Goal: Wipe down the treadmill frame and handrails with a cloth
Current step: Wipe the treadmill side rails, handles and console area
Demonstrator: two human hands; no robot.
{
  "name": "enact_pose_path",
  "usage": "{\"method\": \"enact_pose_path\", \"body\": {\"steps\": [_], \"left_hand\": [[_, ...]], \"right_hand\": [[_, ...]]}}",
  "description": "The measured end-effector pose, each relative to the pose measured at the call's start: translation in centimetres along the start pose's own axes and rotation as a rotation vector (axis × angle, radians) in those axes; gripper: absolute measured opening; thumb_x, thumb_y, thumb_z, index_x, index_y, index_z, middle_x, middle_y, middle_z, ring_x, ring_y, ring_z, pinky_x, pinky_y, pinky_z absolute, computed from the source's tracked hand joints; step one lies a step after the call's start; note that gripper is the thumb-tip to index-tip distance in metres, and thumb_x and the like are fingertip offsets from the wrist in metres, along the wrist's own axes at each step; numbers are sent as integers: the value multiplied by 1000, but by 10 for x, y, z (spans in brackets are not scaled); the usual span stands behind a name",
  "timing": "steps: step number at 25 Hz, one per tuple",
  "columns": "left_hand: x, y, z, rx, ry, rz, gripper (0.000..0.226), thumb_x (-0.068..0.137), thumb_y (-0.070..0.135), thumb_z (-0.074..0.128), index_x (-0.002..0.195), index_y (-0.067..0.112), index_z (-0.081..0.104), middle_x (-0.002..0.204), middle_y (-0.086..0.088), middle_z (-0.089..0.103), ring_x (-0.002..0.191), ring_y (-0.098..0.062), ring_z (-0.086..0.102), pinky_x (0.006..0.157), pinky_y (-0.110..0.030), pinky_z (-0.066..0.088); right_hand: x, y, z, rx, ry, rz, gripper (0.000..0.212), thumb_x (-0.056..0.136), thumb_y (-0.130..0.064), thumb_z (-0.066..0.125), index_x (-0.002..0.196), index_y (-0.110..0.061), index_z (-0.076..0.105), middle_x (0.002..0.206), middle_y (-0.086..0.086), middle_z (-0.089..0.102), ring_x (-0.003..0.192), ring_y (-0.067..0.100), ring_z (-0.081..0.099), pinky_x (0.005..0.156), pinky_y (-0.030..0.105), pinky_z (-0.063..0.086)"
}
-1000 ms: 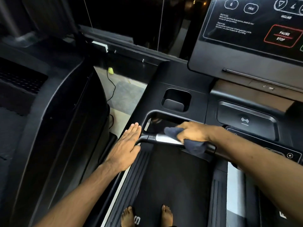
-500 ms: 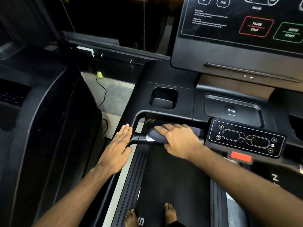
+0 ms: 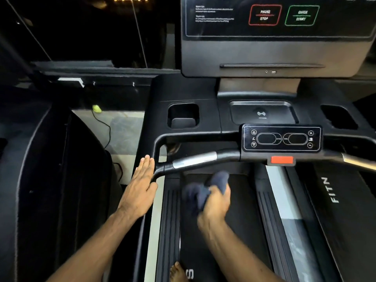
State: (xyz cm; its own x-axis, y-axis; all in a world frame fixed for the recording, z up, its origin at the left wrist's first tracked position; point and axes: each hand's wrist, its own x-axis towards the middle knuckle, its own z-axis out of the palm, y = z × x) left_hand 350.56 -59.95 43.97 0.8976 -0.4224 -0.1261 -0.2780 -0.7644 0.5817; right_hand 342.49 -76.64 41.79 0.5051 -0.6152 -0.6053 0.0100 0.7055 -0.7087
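Dark blue and bunched into a wad, the cloth (image 3: 205, 191) sits in our right hand (image 3: 216, 208), which is curled tight round it; the picture is blurred there, so we cannot tell how much of the fabric hangs loose. The front handrail (image 3: 194, 161) has its long axis running left to right across the view, rising a little from the bend at its left end, through a silver grip section, to the control panel (image 3: 281, 138) at its right. Our right hand and the cloth hang on the near side of that handrail, below the silver section and over the belt (image 3: 221, 241), clear of the bar. Our left hand (image 3: 140, 188) lies flat with its fingers (image 3: 145, 166) straight and together, holding nothing, just at the handrail's left bend; their tips seem to rest against the bar there, though we cannot be sure. The right hand, carrying the cloth, is the nearer to the silver section, so we judge that the next pass calls for lifting it up and away from us onto the bar, then sliding along that axis. The handrail's far stretch, right of the panel and the red tab (image 3: 282, 160), lies well apart from both hands.
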Motion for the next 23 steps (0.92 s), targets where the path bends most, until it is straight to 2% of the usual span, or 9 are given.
{"method": "enact_pose_path", "body": {"steps": [4,5,7,9,13,15,19,21,23], "left_hand": [[-2,-1,-2,-8,-13,15,70,97,5,38,155,20,2,159,13,-8,145,4,-12,121,-25,-3],[-2,-3,-4,-21,-18,20,70,97,5,38,155,21,2,159,14,-8,145,5,-12,121,-25,-3],[0,-8,-5,-50,-34,22,71,96,4,39,155,22,4,160,16,-6,144,8,-11,122,-25,-2],[1,-12,-6,-75,-45,21,72,95,1,42,155,22,8,161,16,-3,144,9,-8,121,-24,-1],[-1,-16,-8,-123,-56,48,74,93,-5,44,155,20,12,160,17,1,144,10,-5,118,-16,-3],[-1,-19,-10,-122,-71,54,73,94,-4,44,155,22,12,159,19,0,142,14,-6,116,-12,-4],[-3,-23,-9,-94,-70,89,72,93,1,43,154,19,9,159,16,-3,142,13,-9,118,-16,-4],[-4,-23,-8,-106,-72,77,72,93,-1,42,154,19,8,160,15,-3,143,11,-9,120,-19,-4],[-6,-24,-7,-105,-53,129,72,87,1,37,152,17,10,160,10,1,145,7,-6,120,-19,-2]], "right_hand": [[13,-20,58,179,43,-85,37,67,-17,46,104,-9,43,84,18,44,64,30,51,56,40,50],[9,-26,69,211,93,-169,38,74,-9,46,112,-13,46,94,14,52,78,28,58,71,45,55],[-1,-12,76,98,179,-256,63,86,1,49,144,-20,37,133,3,52,118,19,55,104,34,42],[-16,15,79,-66,162,-251,83,85,-8,55,158,-14,16,154,6,38,137,18,43,116,31,30],[-8,31,76,0,102,-250,76,90,11,49,157,-11,21,153,7,40,138,21,45,119,32,30],[1,39,74,10,146,-257,78,90,8,50,158,-17,19,147,1,40,134,17,46,116,30,32],[0,58,71,-50,-28,-222,79,80,-9,60,149,-33,31,131,6,46,121,33,48,104,45,35],[-2,52,74,-50,81,-235,80,85,1,55,155,-20,22,146,5,43,130,21,48,113,29,34],[-14,49,75,-91,6,-226,79,88,8,53,156,-12,18,153,4,39,134,14,45,110,11,31]]}}
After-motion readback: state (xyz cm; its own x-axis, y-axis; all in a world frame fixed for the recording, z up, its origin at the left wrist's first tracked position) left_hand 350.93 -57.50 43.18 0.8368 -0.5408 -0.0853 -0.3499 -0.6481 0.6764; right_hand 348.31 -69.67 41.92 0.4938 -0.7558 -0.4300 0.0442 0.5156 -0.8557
